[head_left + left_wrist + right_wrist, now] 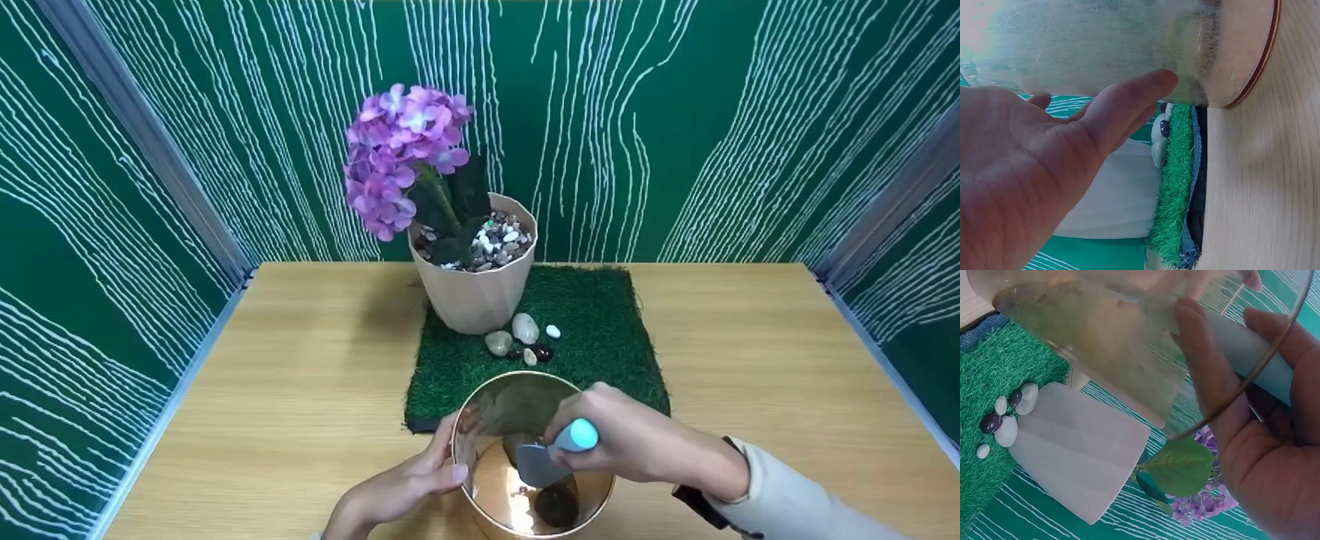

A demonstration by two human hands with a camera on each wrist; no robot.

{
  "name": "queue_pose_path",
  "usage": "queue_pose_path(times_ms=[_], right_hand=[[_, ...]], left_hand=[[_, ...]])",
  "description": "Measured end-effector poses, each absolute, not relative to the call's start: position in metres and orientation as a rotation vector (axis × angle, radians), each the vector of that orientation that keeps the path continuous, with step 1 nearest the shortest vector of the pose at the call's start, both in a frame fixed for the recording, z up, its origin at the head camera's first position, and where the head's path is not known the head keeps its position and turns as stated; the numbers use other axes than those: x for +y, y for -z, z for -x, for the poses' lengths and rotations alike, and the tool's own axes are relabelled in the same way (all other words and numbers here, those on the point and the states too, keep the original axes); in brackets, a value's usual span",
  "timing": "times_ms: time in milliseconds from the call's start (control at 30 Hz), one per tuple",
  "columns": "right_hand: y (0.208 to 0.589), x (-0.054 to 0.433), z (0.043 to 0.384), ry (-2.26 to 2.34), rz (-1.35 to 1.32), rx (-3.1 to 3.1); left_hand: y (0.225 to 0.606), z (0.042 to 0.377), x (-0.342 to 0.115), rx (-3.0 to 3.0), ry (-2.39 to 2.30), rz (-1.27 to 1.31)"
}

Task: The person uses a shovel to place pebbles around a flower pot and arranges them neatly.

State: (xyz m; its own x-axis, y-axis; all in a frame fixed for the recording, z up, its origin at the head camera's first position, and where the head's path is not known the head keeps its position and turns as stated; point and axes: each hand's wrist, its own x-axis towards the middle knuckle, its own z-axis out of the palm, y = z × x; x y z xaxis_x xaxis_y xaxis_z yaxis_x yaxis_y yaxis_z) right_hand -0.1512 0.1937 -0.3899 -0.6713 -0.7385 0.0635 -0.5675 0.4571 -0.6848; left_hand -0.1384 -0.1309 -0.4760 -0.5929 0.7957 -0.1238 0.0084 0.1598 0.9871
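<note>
An amber-tinted clear container (480, 499) with a gold rim stands at the front edge of the grass mat. My left hand (405, 480) rests against its left side, thumb on the near wall and fingers farther round; they look mostly straight in the left wrist view. In my right hand (622, 439) I grip the turquoise handle (577, 435) of a small tool with a flat grey blade (541, 466). The blade is inside the container, pointing down. A dark round patch (556, 504) shows near the bottom; I cannot tell what it is.
Behind the container, a pale pot (472, 296) of gravel and purple flowers (405, 150) stands on the green grass mat (592, 315). Several pebbles (526, 328) lie before the pot. Green patterned walls (570, 135) enclose the wooden table (750, 360).
</note>
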Motion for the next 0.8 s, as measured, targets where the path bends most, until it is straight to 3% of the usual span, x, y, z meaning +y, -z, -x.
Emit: queue_pose_path(times_ms=[800], right_hand=[[0.389,0.182,0.151,0.869,1.100,2.389]], left_hand=[[0.477,0.138,-0.131,1.745,-1.512,-0.771]])
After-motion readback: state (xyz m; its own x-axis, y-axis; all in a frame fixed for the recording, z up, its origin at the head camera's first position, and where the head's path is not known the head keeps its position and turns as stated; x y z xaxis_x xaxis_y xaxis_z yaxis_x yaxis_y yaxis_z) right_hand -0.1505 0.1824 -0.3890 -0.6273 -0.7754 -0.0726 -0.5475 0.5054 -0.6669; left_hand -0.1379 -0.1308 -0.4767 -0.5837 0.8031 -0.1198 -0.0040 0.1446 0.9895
